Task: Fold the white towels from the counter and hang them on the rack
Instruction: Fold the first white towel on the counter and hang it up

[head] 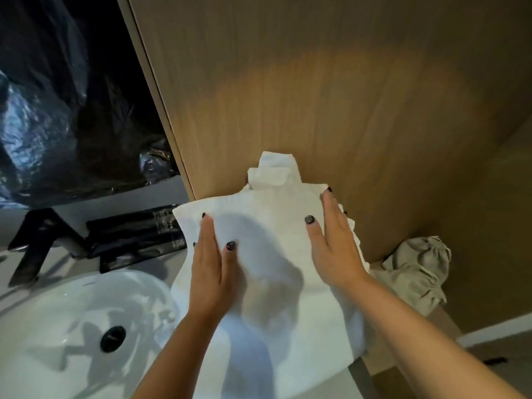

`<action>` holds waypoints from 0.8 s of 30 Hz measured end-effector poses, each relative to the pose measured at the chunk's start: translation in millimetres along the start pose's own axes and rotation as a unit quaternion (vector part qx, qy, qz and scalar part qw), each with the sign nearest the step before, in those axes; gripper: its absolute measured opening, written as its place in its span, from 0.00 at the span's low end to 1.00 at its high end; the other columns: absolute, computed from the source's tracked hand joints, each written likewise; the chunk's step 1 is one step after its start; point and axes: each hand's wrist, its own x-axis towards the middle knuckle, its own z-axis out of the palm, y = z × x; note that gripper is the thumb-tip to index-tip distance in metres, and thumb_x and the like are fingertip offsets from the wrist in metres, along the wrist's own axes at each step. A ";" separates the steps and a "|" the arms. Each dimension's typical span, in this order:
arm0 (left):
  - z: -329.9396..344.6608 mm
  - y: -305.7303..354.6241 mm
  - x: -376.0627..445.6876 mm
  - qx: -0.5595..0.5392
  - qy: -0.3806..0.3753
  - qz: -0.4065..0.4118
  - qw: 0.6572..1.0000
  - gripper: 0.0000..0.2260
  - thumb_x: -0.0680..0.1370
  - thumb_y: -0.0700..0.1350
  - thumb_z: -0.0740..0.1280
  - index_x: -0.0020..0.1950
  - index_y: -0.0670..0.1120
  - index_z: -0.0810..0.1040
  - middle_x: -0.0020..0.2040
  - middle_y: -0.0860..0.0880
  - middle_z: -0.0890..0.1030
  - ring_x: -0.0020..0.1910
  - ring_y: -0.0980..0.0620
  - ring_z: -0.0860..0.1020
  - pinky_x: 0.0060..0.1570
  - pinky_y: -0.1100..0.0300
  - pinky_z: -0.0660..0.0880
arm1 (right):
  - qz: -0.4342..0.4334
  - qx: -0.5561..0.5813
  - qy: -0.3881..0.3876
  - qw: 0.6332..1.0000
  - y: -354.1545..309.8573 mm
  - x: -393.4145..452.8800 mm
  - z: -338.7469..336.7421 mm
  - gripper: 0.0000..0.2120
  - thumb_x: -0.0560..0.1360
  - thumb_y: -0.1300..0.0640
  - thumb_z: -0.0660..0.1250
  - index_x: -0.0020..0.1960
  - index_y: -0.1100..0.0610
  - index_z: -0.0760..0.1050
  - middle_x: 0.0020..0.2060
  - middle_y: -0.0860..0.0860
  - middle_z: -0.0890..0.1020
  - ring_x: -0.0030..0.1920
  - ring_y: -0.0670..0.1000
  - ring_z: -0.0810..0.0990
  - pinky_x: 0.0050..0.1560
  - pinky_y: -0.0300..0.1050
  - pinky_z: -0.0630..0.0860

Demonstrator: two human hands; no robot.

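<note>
Towel (267, 272), white, lies spread on counter between sink (72, 318) and wood panel (316, 96). Left hand (211, 269) and right hand (334, 249) both flat, fingers extended, palms pressing its surface; neither grips. Smaller folded towels (273, 174) sit behind it.

A tall wood-grain panel (331, 90) fills the space beyond the hands, warm light pooling on its middle. Off the left hand sits a white basin (72, 321) with a dark drain (112, 339), black faucet (37, 240) behind it.
</note>
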 end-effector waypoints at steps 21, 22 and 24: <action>-55.2 -48.1 -154.8 0.100 0.083 -0.308 0.942 0.02 0.79 0.45 0.69 0.47 0.49 0.80 0.44 0.47 0.82 0.44 0.47 0.79 0.46 0.52 0.74 | 0.218 0.323 0.026 0.921 128.6 -160.6 -23.4 0.13 0.76 0.69 0.66 0.54 0.54 0.69 0.27 0.43 0.77 0.33 0.44 0.78 0.37 0.34 0.78; -54.3 -47.4 -159.9 0.112 0.076 -0.309 0.941 0.03 0.79 0.47 0.68 0.50 0.48 0.79 0.45 0.47 0.82 0.44 0.48 0.78 0.46 0.52 0.73 | 0.209 0.327 0.022 0.922 130.1 -162.5 -23.7 0.12 0.75 0.68 0.67 0.53 0.55 0.69 0.28 0.43 0.77 0.32 0.43 0.78 0.37 0.35 0.79; -52.0 -48.0 -167.3 0.109 0.061 -0.325 0.937 0.05 0.79 0.49 0.67 0.50 0.48 0.76 0.43 0.47 0.80 0.42 0.48 0.76 0.44 0.52 0.71 | 0.199 0.349 0.008 0.916 124.4 -164.5 -26.4 0.12 0.72 0.58 0.71 0.52 0.58 0.71 0.30 0.47 0.79 0.33 0.43 0.80 0.35 0.37 0.79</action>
